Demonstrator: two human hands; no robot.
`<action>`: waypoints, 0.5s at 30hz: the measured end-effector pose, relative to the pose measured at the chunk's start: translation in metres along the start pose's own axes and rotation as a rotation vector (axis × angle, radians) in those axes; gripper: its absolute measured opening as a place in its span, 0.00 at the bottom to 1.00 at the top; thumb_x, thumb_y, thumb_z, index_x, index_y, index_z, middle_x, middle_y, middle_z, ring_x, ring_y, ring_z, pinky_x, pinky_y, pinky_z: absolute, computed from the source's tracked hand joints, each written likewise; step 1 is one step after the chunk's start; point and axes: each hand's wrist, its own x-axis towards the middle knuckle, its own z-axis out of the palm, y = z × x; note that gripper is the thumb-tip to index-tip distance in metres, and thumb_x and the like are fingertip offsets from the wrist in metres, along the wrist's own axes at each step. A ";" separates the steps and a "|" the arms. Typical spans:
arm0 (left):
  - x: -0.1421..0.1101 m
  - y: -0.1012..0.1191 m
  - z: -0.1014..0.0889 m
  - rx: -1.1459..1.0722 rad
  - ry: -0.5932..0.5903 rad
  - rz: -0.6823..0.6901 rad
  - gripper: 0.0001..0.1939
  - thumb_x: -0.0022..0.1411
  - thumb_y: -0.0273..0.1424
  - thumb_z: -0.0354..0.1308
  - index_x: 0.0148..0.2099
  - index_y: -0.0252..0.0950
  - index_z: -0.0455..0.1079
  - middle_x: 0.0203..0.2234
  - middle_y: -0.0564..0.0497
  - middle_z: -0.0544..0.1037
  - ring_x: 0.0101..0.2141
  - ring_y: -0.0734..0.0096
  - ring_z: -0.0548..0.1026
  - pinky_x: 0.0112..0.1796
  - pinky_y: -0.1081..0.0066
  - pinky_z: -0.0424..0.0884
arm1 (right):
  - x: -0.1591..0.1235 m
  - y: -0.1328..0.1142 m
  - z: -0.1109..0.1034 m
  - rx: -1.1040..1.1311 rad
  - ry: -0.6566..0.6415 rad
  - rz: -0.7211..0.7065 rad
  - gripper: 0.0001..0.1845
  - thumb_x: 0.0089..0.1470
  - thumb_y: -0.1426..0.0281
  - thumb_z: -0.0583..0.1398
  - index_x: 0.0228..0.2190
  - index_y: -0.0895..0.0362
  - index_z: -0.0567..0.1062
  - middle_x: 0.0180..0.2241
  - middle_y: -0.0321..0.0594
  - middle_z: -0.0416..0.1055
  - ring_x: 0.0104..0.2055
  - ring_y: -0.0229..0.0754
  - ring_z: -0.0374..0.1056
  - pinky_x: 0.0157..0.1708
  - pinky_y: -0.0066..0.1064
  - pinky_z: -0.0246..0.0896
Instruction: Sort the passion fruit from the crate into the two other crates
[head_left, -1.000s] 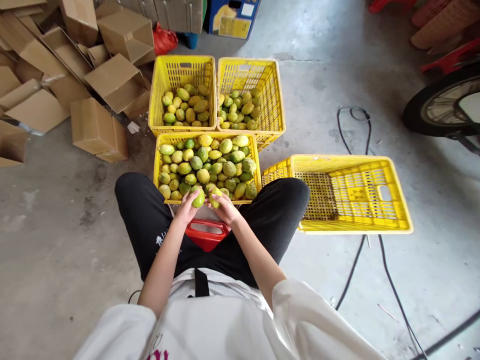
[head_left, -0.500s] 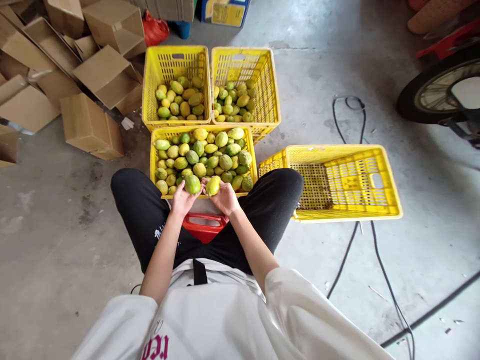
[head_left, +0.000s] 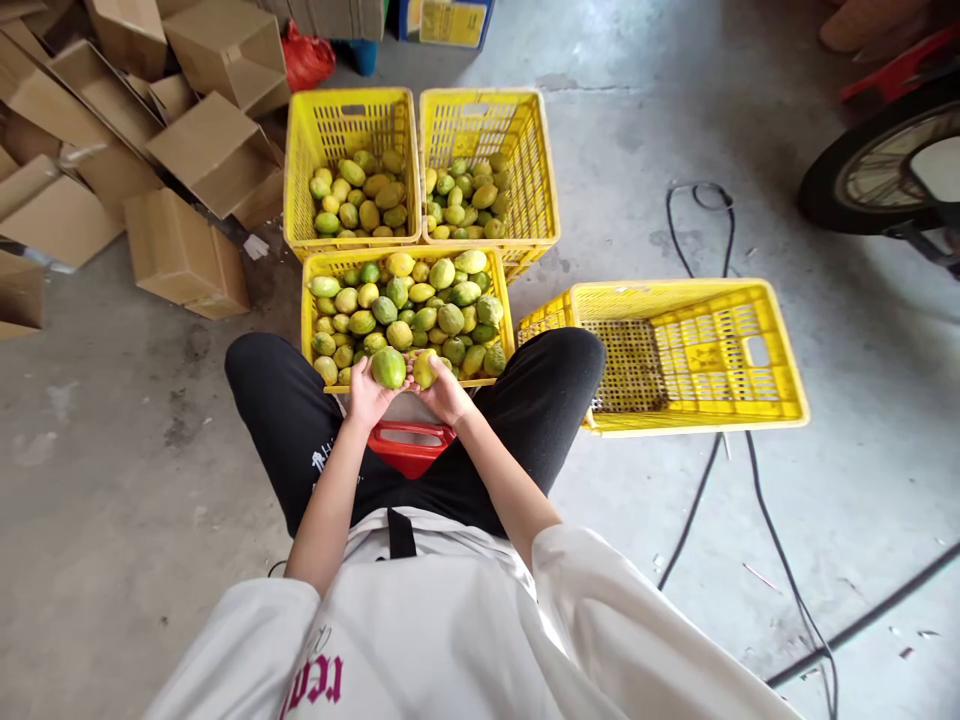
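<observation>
My left hand (head_left: 367, 397) is closed around a large green lemon (head_left: 388, 368). My right hand (head_left: 451, 399) grips a smaller yellow-green lemon (head_left: 424, 370), its fingers and thumb wrapped about it. Both hands are side by side between my knees, over the near edge of a yellow plastic crate (head_left: 307, 325). That crate is filled with green and yellow lemons (head_left: 450, 320), some smooth and some bumpy. Behind it stand two deeper yellow crates, a left one (head_left: 297, 170) and a right one (head_left: 538, 170), each with lemons lying low inside.
Another yellow crate (head_left: 705, 390) lies right of my knee, its dark slatted bottom showing. Cardboard boxes (head_left: 184, 245) pile up at left. A red plastic piece (head_left: 409, 458) sits between my legs. A black cable (head_left: 694, 515) crosses the floor near a motorcycle wheel (head_left: 862, 185).
The lemon in my right hand has turned, and my fingers now cover more of it. The left-hand lemon shows a slightly different side. The view has shifted slightly.
</observation>
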 end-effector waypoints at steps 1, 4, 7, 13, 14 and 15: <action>-0.002 0.002 0.002 -0.029 -0.006 0.018 0.21 0.76 0.42 0.55 0.62 0.40 0.77 0.46 0.41 0.87 0.50 0.49 0.86 0.47 0.53 0.84 | 0.000 -0.002 0.000 0.024 -0.012 -0.007 0.15 0.58 0.59 0.68 0.43 0.52 0.75 0.38 0.39 0.81 0.38 0.44 0.77 0.32 0.32 0.77; -0.004 0.006 0.005 -0.060 -0.019 0.039 0.22 0.77 0.40 0.53 0.66 0.39 0.74 0.48 0.41 0.87 0.51 0.49 0.86 0.51 0.49 0.83 | -0.001 -0.007 0.001 0.036 -0.040 -0.006 0.13 0.60 0.58 0.63 0.44 0.50 0.74 0.42 0.43 0.82 0.48 0.54 0.80 0.41 0.46 0.82; -0.004 0.005 0.004 -0.018 -0.005 -0.005 0.21 0.77 0.41 0.58 0.63 0.33 0.75 0.38 0.42 0.86 0.40 0.57 0.87 0.42 0.63 0.84 | -0.001 -0.004 0.000 -0.019 -0.029 0.023 0.12 0.60 0.59 0.65 0.41 0.50 0.73 0.39 0.42 0.82 0.48 0.53 0.80 0.43 0.46 0.83; -0.001 -0.001 0.001 0.115 -0.027 -0.040 0.21 0.77 0.39 0.61 0.65 0.35 0.75 0.32 0.47 0.85 0.37 0.60 0.87 0.38 0.68 0.83 | -0.002 0.007 -0.002 -0.074 0.025 0.077 0.21 0.54 0.63 0.75 0.42 0.50 0.72 0.34 0.32 0.79 0.31 0.40 0.77 0.32 0.31 0.81; -0.001 -0.001 0.001 0.124 -0.022 -0.045 0.21 0.76 0.40 0.61 0.65 0.36 0.75 0.34 0.47 0.86 0.38 0.59 0.88 0.41 0.66 0.84 | -0.002 0.007 -0.001 -0.076 0.034 0.077 0.21 0.54 0.63 0.75 0.43 0.50 0.72 0.34 0.32 0.80 0.31 0.39 0.77 0.31 0.30 0.80; -0.001 -0.001 0.001 0.124 -0.018 -0.049 0.21 0.76 0.41 0.61 0.64 0.36 0.76 0.35 0.46 0.86 0.39 0.58 0.88 0.43 0.64 0.85 | -0.002 0.007 0.000 -0.076 0.043 0.071 0.20 0.55 0.64 0.75 0.43 0.51 0.73 0.35 0.33 0.80 0.31 0.39 0.77 0.30 0.29 0.80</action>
